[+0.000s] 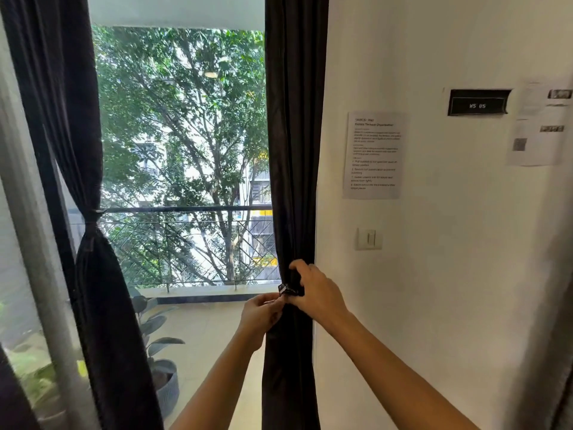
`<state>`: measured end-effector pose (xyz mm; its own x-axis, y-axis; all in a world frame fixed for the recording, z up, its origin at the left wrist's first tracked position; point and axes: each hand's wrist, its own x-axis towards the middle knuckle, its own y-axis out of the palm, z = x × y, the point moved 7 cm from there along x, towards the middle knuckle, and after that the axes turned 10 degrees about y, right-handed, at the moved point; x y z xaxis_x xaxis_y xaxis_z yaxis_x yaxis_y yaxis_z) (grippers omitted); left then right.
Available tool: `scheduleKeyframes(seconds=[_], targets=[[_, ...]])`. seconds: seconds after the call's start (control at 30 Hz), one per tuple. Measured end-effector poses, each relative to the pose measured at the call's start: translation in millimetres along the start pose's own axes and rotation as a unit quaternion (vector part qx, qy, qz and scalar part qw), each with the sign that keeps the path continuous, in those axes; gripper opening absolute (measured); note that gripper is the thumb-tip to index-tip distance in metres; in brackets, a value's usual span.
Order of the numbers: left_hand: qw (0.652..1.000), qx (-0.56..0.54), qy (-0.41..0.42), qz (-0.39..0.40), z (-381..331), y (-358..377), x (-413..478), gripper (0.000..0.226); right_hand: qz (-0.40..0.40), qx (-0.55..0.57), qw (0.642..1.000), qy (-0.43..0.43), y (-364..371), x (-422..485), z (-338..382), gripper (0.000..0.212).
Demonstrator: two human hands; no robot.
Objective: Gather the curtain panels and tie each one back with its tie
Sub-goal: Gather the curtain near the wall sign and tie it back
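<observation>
The left hand point(262, 311) has its fingers curled, and its fingertips pinch one end of the narrow dark fabric tie point(286, 290). Just to the right of it and slightly higher, the right hand point(316, 293) is closed round the gathered dark grey fabric curtain panel point(294, 150), its fingers wrapped over the front of the folds, touching the tie where it crosses the cloth. The tie lies between the two hands, against the bunched panel. This panel hangs straight above and below the hands, narrowest at the grip.

Below and to the left of the left hand stands a green-leaved plant in a grey ribbed pot point(161, 373) on the tiled balcony floor. Well to the left of both hands hangs the second dark grey curtain panel point(93, 290), cinched by its own dark tie point(90, 217).

Up and to the right of the right hand, the white wall point(434, 305) carries a white light switch point(369, 238), a printed paper sheet point(373, 155) and a black label plate point(477, 103). Beyond the hands are a dark metal balcony railing point(186, 209) and green trees point(179, 119).
</observation>
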<state>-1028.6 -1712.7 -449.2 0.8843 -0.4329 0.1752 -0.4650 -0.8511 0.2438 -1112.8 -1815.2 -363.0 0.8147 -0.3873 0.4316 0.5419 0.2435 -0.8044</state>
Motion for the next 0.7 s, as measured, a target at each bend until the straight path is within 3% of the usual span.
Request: scheduleKeyframes(seconds=[0.17, 0.37, 0.5, 0.7], targets=[[0.997, 0.049, -0.019, 0.06, 0.9, 2.2, 2.4, 0.005, -0.059, -0.011, 0.996, -0.068, -4.6, 1.6, 17.2, 0.022], [0.982, 0.112, -0.083, 0.129, 0.8, -8.6, 7.5, 0.021, -0.076, -0.007, 0.996, -0.044, -13.8, 16.6, 20.1, 0.021], [0.972, 0.151, -0.142, 0.112, 38.6, -26.8, 2.7, 0.019, -0.058, -0.043, 0.997, -0.027, -0.6, 21.0, 18.7, 0.016], [0.975, 0.176, -0.1, 0.097, 51.5, -31.4, 11.3, 0.008, -0.084, -0.055, 0.995, -0.02, 10.2, 23.1, 17.8, 0.017]])
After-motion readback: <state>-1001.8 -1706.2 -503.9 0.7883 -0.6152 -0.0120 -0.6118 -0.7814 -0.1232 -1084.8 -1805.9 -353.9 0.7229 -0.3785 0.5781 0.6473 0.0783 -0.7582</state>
